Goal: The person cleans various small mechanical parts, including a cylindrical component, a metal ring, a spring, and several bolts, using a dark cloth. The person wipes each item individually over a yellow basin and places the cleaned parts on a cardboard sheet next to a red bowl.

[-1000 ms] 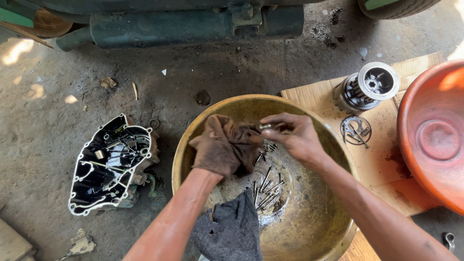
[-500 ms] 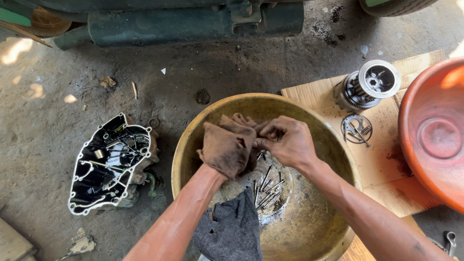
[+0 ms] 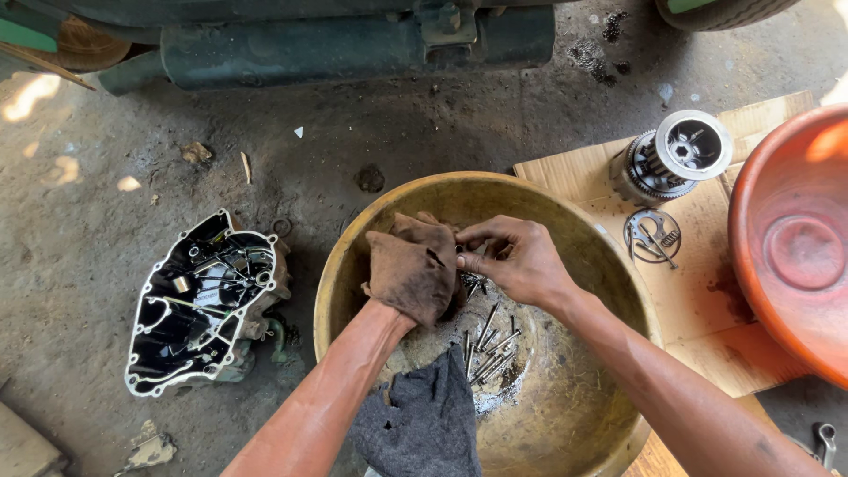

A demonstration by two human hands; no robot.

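Observation:
Both hands are over a large brass-coloured basin (image 3: 565,221) on the ground. My left hand (image 3: 415,278) is wrapped in a dirty brown rag (image 3: 408,261) and grips it. My right hand (image 3: 517,261) is closed beside the rag and pinches a small metal part against the cloth; the part itself is mostly hidden. Several bolts (image 3: 490,349) lie loose on the basin's bottom below the hands. A dark grey cloth (image 3: 424,424) hangs over the basin's near rim.
An engine side cover (image 3: 199,300) lies open on the concrete to the left. A clutch assembly (image 3: 676,155) and a flat metal part (image 3: 652,234) rest on cardboard (image 3: 707,291) at right. An orange plastic tub (image 3: 795,247) stands far right. A machine's exhaust pipe (image 3: 327,49) runs across the top.
Both hands have shifted slightly to the left and up over the basin. The rag has been turned around the small part while the right fingers closed tighter.

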